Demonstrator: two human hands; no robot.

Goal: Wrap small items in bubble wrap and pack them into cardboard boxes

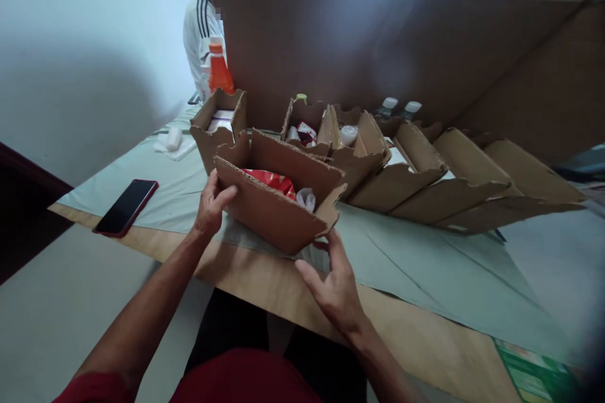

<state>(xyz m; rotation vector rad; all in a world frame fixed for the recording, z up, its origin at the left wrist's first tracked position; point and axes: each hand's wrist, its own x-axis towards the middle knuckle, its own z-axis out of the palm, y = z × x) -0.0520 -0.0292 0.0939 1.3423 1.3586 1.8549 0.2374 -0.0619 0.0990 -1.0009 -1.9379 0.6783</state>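
An open-topped cardboard box (pixel 271 208) stands at the front of the table, one of its long sides facing me. Inside it lie a red printed packet (pixel 271 181) and a crumpled clear plastic bag (pixel 306 199). My left hand (pixel 210 208) grips the box's left end, thumb along the near side and fingers around the corner. At the right end, my right hand (pixel 333 277) holds the lower corner; its fingers curl behind the cardboard, partly hidden, while the thumb stays apart from the near side.
Several similar boxes (pixel 401 186) stand in a slanted row behind, before a tall cardboard panel (pixel 359 50). Another box (pixel 212 138) stands left, near an orange bottle (pixel 220 69). A phone (pixel 126 206) lies on the cloth (pixel 401 245). A person (pixel 198 31) sits beyond.
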